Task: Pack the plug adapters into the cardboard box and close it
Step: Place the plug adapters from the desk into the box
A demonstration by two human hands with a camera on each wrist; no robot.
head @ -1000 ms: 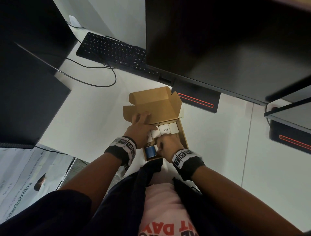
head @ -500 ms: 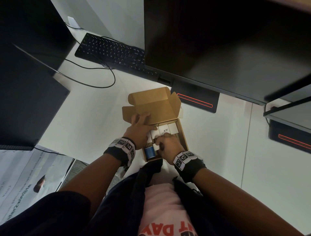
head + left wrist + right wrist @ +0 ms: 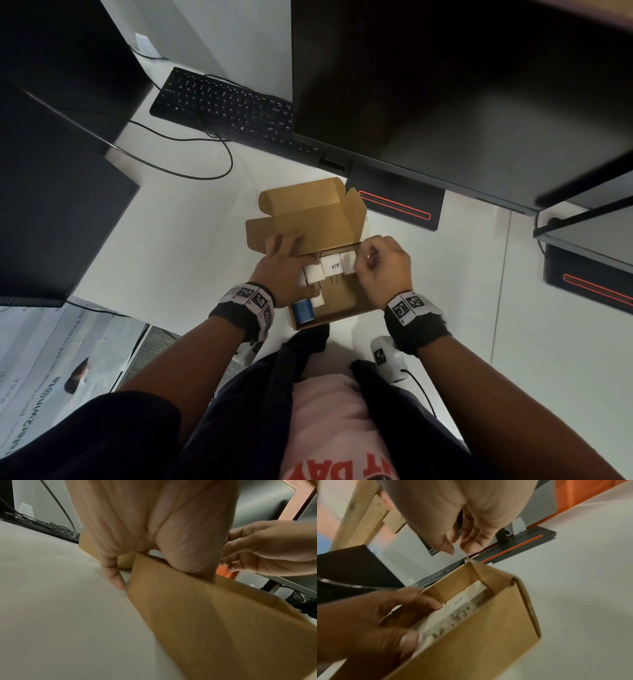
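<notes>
The cardboard box (image 3: 346,296) lies on the white desk with its lid (image 3: 308,219) tipped back. White plug adapters (image 3: 331,265) stand in a row at its far end, and one adapter (image 3: 458,601) shows in the right wrist view too. A blue spool (image 3: 302,310) lies in the near left corner. My left hand (image 3: 294,267) straddles the left wall (image 3: 205,615), thumb inside and fingers outside reaching the lid flap. My right hand (image 3: 368,255) hovers over the right wall, its fingers (image 3: 467,545) loosely bent and holding nothing.
A large monitor (image 3: 445,85) overhangs the desk behind the box, its base (image 3: 394,205) marked with a red stripe. A black keyboard (image 3: 226,106) and cable (image 3: 191,144) lie far left. A dark case (image 3: 51,205) stands left, and a printed sheet (image 3: 51,359) lies near left.
My right hand has come up out of the box's near middle and moved right and farther away, over the right wall. The left hand has stayed on the left wall.
</notes>
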